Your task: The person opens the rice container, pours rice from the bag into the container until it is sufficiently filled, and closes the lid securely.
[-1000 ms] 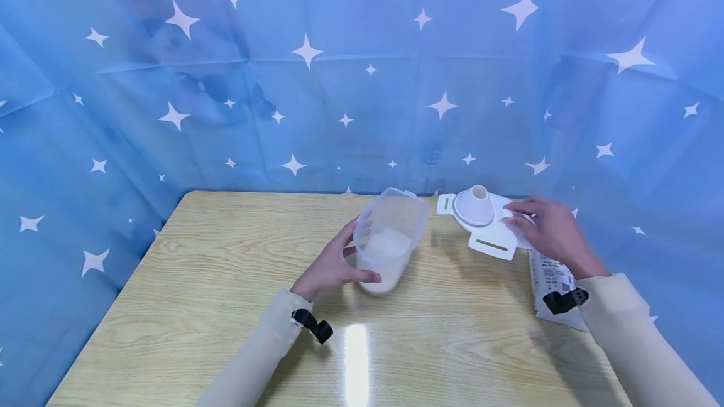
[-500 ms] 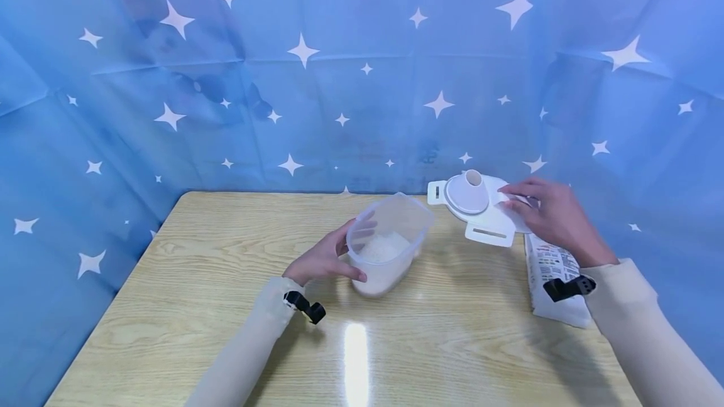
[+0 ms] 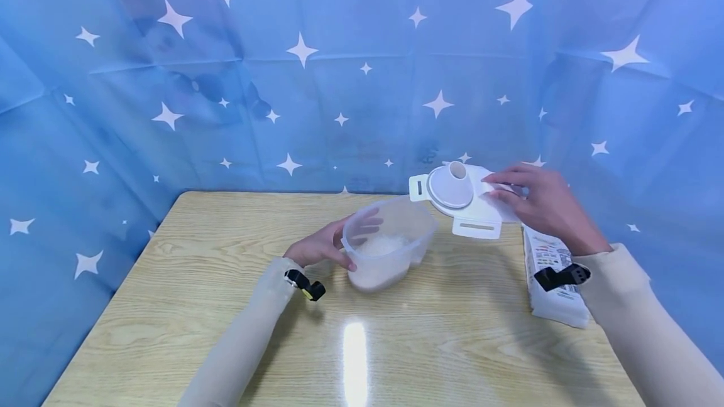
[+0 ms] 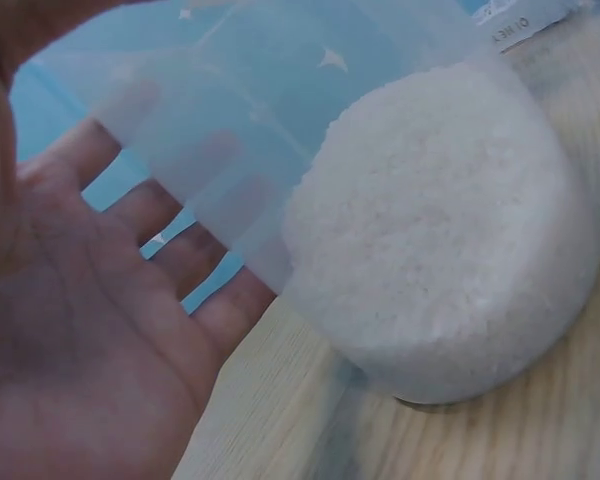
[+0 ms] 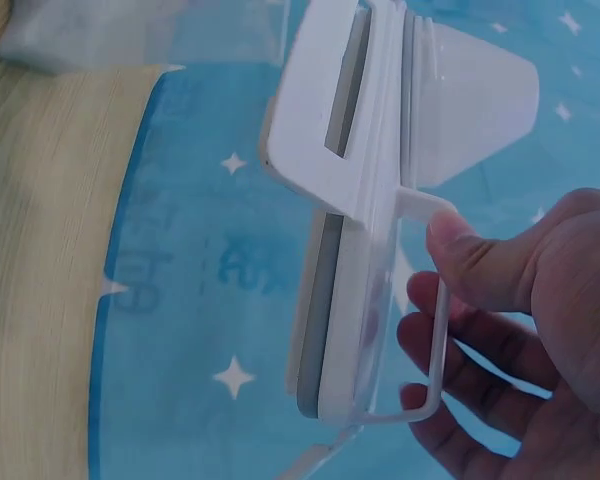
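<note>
My left hand (image 3: 319, 245) holds a translucent plastic container (image 3: 376, 272) low over the table, thumb in front and fingers behind its wall. White grains that look like rice (image 4: 430, 220) lie in the bottom of it. Up and to the right, my right hand (image 3: 543, 203) grips a white lid (image 3: 481, 206) in the air. This lid has slotted side tabs and a cone-shaped spout (image 3: 450, 188). In the right wrist view, thumb and fingers pinch a thin loop handle (image 5: 440, 350) on the lid. A gap separates the lid from the container's open top.
A white printed bag (image 3: 551, 262) lies at the table's right side, partly under my right forearm. Behind the wooden table (image 3: 226, 225) hangs a blue curtain (image 3: 362, 93) with white stars. Black camera mounts sit on both wrists.
The lid in my right hand has risen and moved left, closer to the container. The container has turned a little in my left hand, its opening swinging to the left.
</note>
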